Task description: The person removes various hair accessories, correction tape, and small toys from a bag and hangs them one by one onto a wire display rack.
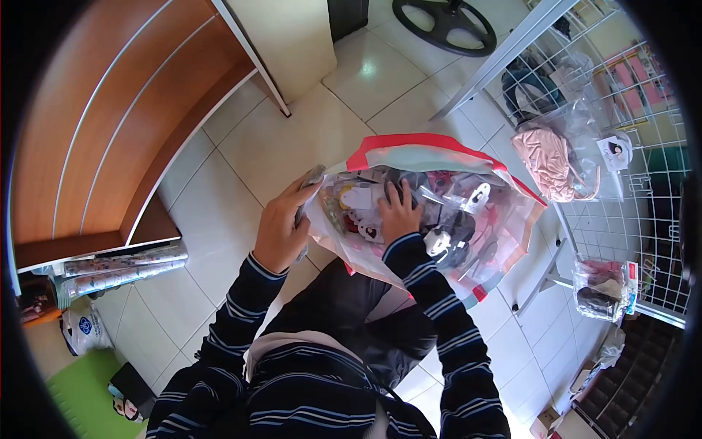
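A large shopping bag (439, 140) with a red rim gapes in front of me, filled with several small items in clear plastic packets. My left hand (279, 228) is closed at the bag's left edge around a grey, soft-looking thing (310, 178), whose kind I cannot make out. Inside the bag, my right hand (400, 217) lies with fingers spread over the contents, touching a dark item partly hidden beneath it. Right of that hand are a black-and-white packaged piece (439, 241) and a white one with dark marks (478, 197).
A white wire rack (651, 271) on the right carries packaged goods, including a pink cloth item (547, 162). To the left stands a curved wooden counter (110, 110) with rolls (128, 265) beneath it. A black steering wheel (444, 33) is at the top.
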`<state>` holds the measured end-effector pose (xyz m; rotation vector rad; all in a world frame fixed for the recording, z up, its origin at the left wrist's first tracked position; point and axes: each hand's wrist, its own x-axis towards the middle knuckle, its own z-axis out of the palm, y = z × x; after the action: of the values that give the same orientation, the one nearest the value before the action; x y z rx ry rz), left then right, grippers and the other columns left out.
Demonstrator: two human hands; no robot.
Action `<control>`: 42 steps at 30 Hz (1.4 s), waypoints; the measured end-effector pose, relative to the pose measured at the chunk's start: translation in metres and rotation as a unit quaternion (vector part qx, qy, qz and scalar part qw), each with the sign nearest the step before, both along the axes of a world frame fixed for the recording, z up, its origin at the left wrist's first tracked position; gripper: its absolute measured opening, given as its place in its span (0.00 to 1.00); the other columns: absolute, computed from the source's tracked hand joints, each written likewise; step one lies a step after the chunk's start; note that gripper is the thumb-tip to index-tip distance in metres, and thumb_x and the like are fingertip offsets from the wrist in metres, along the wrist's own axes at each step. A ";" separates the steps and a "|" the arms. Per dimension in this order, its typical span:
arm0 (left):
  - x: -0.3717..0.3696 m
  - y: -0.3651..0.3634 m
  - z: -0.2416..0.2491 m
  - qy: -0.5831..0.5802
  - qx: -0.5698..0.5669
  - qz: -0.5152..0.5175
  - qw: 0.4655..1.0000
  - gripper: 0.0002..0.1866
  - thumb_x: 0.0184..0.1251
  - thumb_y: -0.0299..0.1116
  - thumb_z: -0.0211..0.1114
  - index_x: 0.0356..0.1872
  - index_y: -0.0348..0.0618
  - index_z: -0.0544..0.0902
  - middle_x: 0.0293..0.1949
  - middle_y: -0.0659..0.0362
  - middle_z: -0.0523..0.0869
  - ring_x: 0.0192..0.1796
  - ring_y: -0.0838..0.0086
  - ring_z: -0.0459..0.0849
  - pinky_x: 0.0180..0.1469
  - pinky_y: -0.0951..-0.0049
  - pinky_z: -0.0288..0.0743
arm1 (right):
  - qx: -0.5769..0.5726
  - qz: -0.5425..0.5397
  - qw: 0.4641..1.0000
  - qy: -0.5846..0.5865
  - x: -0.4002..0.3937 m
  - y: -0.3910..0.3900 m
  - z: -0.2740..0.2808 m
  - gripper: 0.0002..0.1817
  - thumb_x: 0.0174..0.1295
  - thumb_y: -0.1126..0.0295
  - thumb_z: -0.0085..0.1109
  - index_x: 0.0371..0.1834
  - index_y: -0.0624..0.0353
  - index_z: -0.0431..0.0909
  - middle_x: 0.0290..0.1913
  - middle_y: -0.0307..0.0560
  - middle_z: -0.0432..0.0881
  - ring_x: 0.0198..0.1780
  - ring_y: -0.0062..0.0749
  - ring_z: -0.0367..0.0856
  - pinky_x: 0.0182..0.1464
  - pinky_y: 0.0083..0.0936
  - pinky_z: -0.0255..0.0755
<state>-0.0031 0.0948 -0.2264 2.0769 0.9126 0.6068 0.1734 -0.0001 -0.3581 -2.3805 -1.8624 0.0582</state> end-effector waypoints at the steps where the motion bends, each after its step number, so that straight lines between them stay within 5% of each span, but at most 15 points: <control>1: -0.002 -0.001 -0.002 0.001 -0.002 -0.001 1.000 0.25 0.36 0.15 0.47 0.44 0.33 0.72 0.48 0.45 0.71 0.44 0.54 0.74 0.46 0.70 0.67 | -0.014 0.019 1.000 -0.018 0.003 -0.005 0.001 0.10 0.43 0.69 0.51 0.32 0.53 0.73 0.56 0.46 0.62 0.63 0.44 0.47 0.51 0.63 0.45; 7: 0.005 -0.008 -0.002 0.016 -0.055 -0.001 0.998 0.24 0.37 0.15 0.48 0.43 0.32 0.72 0.48 0.44 0.71 0.40 0.56 0.76 0.40 0.73 0.69 | 0.022 0.168 0.980 0.107 -0.030 0.040 0.001 0.23 0.35 0.63 0.58 0.38 0.60 0.73 0.47 0.48 0.68 0.57 0.43 0.57 0.57 0.55 0.43; 10: 0.006 -0.007 -0.008 0.001 0.057 -0.019 0.998 0.23 0.38 0.15 0.48 0.43 0.33 0.72 0.48 0.45 0.71 0.37 0.59 0.77 0.35 0.75 0.69 | -0.003 0.221 0.971 0.090 -0.062 0.062 -0.048 0.22 0.34 0.61 0.59 0.36 0.58 0.73 0.42 0.47 0.70 0.51 0.40 0.65 0.59 0.46 0.45; 17: 0.000 -0.003 -0.002 0.016 -0.045 0.003 0.999 0.23 0.39 0.16 0.48 0.43 0.34 0.73 0.49 0.45 0.71 0.38 0.59 0.77 0.37 0.77 0.69 | -0.074 0.086 0.979 0.169 -0.040 0.044 -0.041 0.15 0.37 0.61 0.58 0.26 0.58 0.75 0.40 0.48 0.73 0.48 0.39 0.68 0.59 0.44 0.48; 22: 0.009 0.000 -0.004 -0.013 -0.021 -0.002 1.000 0.23 0.39 0.17 0.48 0.44 0.34 0.73 0.49 0.45 0.71 0.38 0.58 0.77 0.38 0.76 0.69 | 0.237 -0.061 0.829 0.503 -0.018 0.010 0.008 0.08 0.41 0.73 0.58 0.26 0.63 0.76 0.36 0.50 0.76 0.47 0.40 0.72 0.53 0.33 0.60; 25: 0.010 0.002 -0.002 0.005 -0.044 0.014 0.999 0.23 0.39 0.18 0.49 0.44 0.34 0.72 0.49 0.45 0.71 0.40 0.57 0.76 0.40 0.75 0.68 | 0.282 -0.092 0.801 0.520 0.002 -0.020 0.032 0.07 0.47 0.79 0.53 0.31 0.67 0.75 0.37 0.49 0.77 0.41 0.31 0.73 0.47 0.22 0.63; 28: 0.008 0.000 -0.008 0.001 -0.021 0.000 1.000 0.23 0.39 0.18 0.49 0.45 0.34 0.72 0.49 0.45 0.71 0.37 0.58 0.77 0.37 0.76 0.69 | 0.338 -0.232 0.677 0.612 0.009 -0.051 0.076 0.06 0.49 0.79 0.51 0.31 0.66 0.75 0.34 0.43 0.76 0.36 0.20 0.71 0.40 0.15 0.63; 30: 0.008 -0.002 -0.008 -0.039 0.047 -0.014 0.998 0.22 0.41 0.18 0.49 0.44 0.35 0.73 0.47 0.47 0.73 0.28 0.66 0.76 0.31 0.79 0.68 | 0.388 -0.248 0.678 0.573 0.018 -0.072 0.076 0.06 0.52 0.76 0.49 0.31 0.64 0.74 0.33 0.41 0.76 0.35 0.20 0.72 0.36 0.16 0.65; 32: 0.007 -0.007 0.006 -0.061 0.040 0.020 0.997 0.18 0.45 0.20 0.50 0.42 0.35 0.74 0.42 0.50 0.75 0.20 0.75 0.72 0.26 0.83 0.65 | 0.410 -0.393 0.573 0.591 0.019 -0.089 0.094 0.06 0.53 0.75 0.47 0.34 0.63 0.69 0.30 0.42 0.75 0.32 0.24 0.74 0.31 0.16 0.70; 34: 0.005 -0.017 0.039 -0.071 0.011 0.054 0.996 0.15 0.48 0.23 0.51 0.39 0.34 0.75 0.38 0.52 0.76 0.16 0.80 0.69 0.23 0.85 0.61 | 0.419 -0.380 0.531 0.631 0.012 -0.102 0.110 0.08 0.54 0.74 0.45 0.38 0.60 0.68 0.33 0.43 0.74 0.34 0.25 0.74 0.32 0.22 0.71; 35: 0.005 -0.025 0.063 -0.260 -0.137 0.069 0.953 0.12 0.50 0.27 0.52 0.35 0.34 0.75 0.34 0.54 0.76 0.15 0.83 0.67 0.21 0.86 0.59 | 0.422 -0.366 0.486 0.671 0.008 -0.106 0.118 0.10 0.55 0.73 0.42 0.41 0.57 0.66 0.36 0.44 0.74 0.36 0.26 0.75 0.32 0.27 0.72; 36: 0.007 -0.034 0.082 -0.432 -0.280 0.079 0.854 0.11 0.51 0.31 0.53 0.32 0.34 0.76 0.29 0.56 0.75 0.15 0.86 0.65 0.20 0.87 0.56 | 0.428 -0.369 0.484 0.667 0.000 -0.106 0.127 0.10 0.55 0.73 0.42 0.41 0.57 0.66 0.36 0.44 0.74 0.36 0.26 0.75 0.32 0.27 0.72; 38: 0.038 -0.067 0.106 -0.567 -0.254 0.013 0.783 0.12 0.52 0.36 0.52 0.27 0.35 0.75 0.25 0.59 0.74 0.15 0.84 0.65 0.18 0.86 0.54 | 0.376 -0.345 0.505 0.696 -0.023 -0.100 0.149 0.13 0.56 0.72 0.41 0.45 0.58 0.63 0.38 0.45 0.73 0.39 0.27 0.74 0.37 0.27 0.71; 40: 0.068 -0.087 0.097 -0.505 -0.174 -0.091 0.840 0.09 0.50 0.33 0.52 0.26 0.36 0.75 0.21 0.59 0.73 0.16 0.80 0.66 0.18 0.82 0.56 | 0.393 -0.280 0.515 0.709 -0.043 -0.087 0.172 0.13 0.56 0.74 0.41 0.45 0.61 0.60 0.30 0.42 0.72 0.32 0.25 0.74 0.25 0.21 0.74; 42: 0.101 -0.088 0.083 -0.420 -0.013 -0.181 0.889 0.07 0.49 0.29 0.52 0.25 0.37 0.75 0.18 0.58 0.72 0.17 0.76 0.68 0.19 0.79 0.59 | 0.486 -0.213 0.616 0.583 -0.059 -0.080 0.177 0.12 0.56 0.78 0.39 0.44 0.64 0.61 0.28 0.42 0.73 0.24 0.16 0.70 0.22 0.08 0.62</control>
<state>0.0974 0.0064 -0.1434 1.6245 0.0282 1.1369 0.1143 -0.0797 -0.1812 -1.2426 -0.4018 0.3424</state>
